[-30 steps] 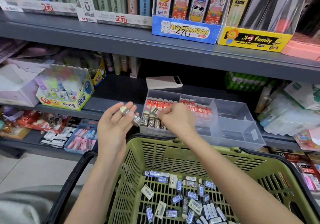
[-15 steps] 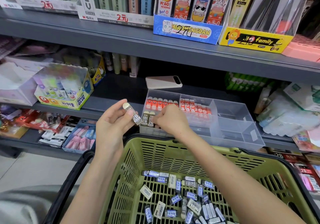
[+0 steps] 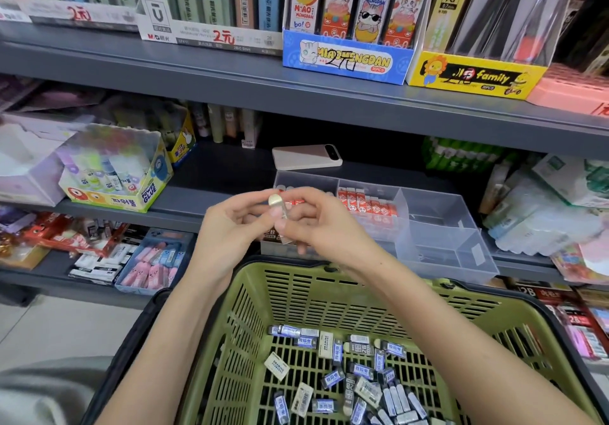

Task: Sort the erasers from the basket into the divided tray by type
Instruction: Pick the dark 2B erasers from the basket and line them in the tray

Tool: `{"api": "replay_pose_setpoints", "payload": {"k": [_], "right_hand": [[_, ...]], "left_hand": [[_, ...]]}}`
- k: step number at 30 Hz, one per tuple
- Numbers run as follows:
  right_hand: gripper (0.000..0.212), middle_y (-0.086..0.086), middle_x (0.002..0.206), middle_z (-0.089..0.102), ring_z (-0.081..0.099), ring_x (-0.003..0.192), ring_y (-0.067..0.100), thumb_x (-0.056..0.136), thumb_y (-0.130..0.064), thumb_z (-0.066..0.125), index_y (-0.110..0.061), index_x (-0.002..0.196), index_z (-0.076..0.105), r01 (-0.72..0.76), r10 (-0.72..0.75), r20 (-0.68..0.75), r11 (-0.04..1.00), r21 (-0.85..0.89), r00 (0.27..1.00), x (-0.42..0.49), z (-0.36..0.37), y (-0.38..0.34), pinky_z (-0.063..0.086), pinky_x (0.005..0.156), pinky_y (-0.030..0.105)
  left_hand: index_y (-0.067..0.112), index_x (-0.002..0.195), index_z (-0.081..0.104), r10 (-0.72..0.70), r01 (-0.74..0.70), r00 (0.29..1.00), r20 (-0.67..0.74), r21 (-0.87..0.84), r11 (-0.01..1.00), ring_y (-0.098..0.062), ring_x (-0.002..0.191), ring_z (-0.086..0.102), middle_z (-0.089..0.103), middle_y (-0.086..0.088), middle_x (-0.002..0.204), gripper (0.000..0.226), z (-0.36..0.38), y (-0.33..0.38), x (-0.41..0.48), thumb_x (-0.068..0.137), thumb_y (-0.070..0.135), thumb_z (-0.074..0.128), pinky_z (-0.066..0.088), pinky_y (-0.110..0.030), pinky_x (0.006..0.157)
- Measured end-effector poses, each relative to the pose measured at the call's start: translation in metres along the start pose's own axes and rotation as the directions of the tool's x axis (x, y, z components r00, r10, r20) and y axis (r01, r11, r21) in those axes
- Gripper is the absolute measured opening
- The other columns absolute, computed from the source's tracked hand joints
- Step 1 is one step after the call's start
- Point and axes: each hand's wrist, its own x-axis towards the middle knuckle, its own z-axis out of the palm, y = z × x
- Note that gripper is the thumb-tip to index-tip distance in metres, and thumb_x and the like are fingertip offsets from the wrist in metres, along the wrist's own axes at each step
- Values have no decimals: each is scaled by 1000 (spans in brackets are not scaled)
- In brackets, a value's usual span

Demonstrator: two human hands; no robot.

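I note left hand (image 3: 227, 230) and right hand (image 3: 326, 227) both pinching one eraser (image 3: 277, 208) over the tray (image 3: 441, 217); red erasers (image 3: 369, 207) fill its far compartments. Nearer, the basket (image 3: 329, 293) holds loose erasers (image 3: 362, 375).

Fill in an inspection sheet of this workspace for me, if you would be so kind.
Surface: grey shelf bears the tray.
Job's things: clear tray with red erasers in its rear compartments; green basket holds loose erasers.
Clutter: phone behind the tray; glue box to the left.
Grips: left hand and right hand pinch one eraser above the tray.
Cables: nothing seen.
Surroundings: stocked stationery shelves.
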Motion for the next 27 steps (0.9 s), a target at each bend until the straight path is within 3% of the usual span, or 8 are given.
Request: {"api": "replay_pose_setpoints", "payload": {"k": [4, 7, 10, 12, 15, 18, 22, 27], "right_hand": [[38, 7, 80, 55, 60, 61, 20, 82, 4, 65, -17, 111, 53, -23, 24, -115, 1000, 4, 993, 6, -18, 1, 56, 55, 33], [29, 4, 73, 59, 60, 53, 19, 78, -4, 71, -19, 97, 55, -127, 75, -259, 974, -189, 963, 12, -22, 9, 58, 64, 45], [23, -5, 67, 63, 59, 55, 12, 77, -19, 74, -25, 87, 55, -192, 55, -356, 912, -363, 933, 18, -14, 18, 55, 68, 38], [21, -2, 70, 65, 61, 56, 13, 78, -17, 73, -18, 92, 57, -211, 82, -381, 927, -310, 921, 22, -8, 21, 54, 63, 32], [14, -2, 67, 62, 61, 46, 10, 81, -9, 70, -11, 92, 60, -234, 136, -366, 942, -239, 921, 26, 0, 22, 53, 53, 28], [13, 0, 75, 61, 66, 64, 20, 82, -10, 68, -8, 95, 66, -204, 65, -371, 915, -348, 926, 26, 5, 26, 56, 68, 35], [23, 1, 85, 69, 59, 90, 21, 86, -24, 64, -16, 106, 71, -207, -47, -340, 712, -671, 939, 24, 9, 28, 51, 79, 34], [26, -2, 88, 69, 52, 101, 19, 88, -33, 61, -21, 110, 67, -144, -182, -308, 596, -790, 934, 13, 4, 22, 44, 85, 31]], "left_hand": [[45, 99, 68, 45, -43, 999, -8, 193, 980, 6, 93, 61, 71, 16, 99, 18, -3, -1, 8, 92, 32, 58, 43, -7, 74], [48, 102, 61, 132, -109, 991, -5, 533, 839, -4, 107, 53, 60, 15, 108, 21, -7, -12, 10, 93, 30, 57, 39, -25, 90], [43, 107, 64, 130, -115, 991, 32, 702, 703, -17, 117, 44, 53, 6, 116, 20, -5, -22, 5, 91, 33, 59, 31, -31, 96], [37, 109, 69, 109, -107, 993, 49, 766, 634, -22, 120, 43, 53, -1, 124, 21, -3, -28, 3, 90, 33, 60, 31, -36, 99], [33, 110, 71, 95, -97, 994, 50, 799, 593, -24, 122, 42, 53, -4, 129, 22, -3, -33, 1, 91, 32, 59, 31, -39, 101], [34, 110, 70, 101, -97, 994, 43, 780, 618, -22, 121, 43, 53, -3, 127, 22, -2, -36, -2, 92, 31, 58, 30, -35, 99], [34, 110, 70, 107, -91, 994, 30, 769, 633, -23, 119, 44, 55, -4, 125, 22, -1, -37, -2, 92, 29, 58, 29, -33, 98], [27, 111, 71, 148, -107, 989, 19, 778, 619, -24, 119, 45, 56, -5, 124, 22, 1, -33, -7, 92, 27, 60, 28, -31, 99]]}}
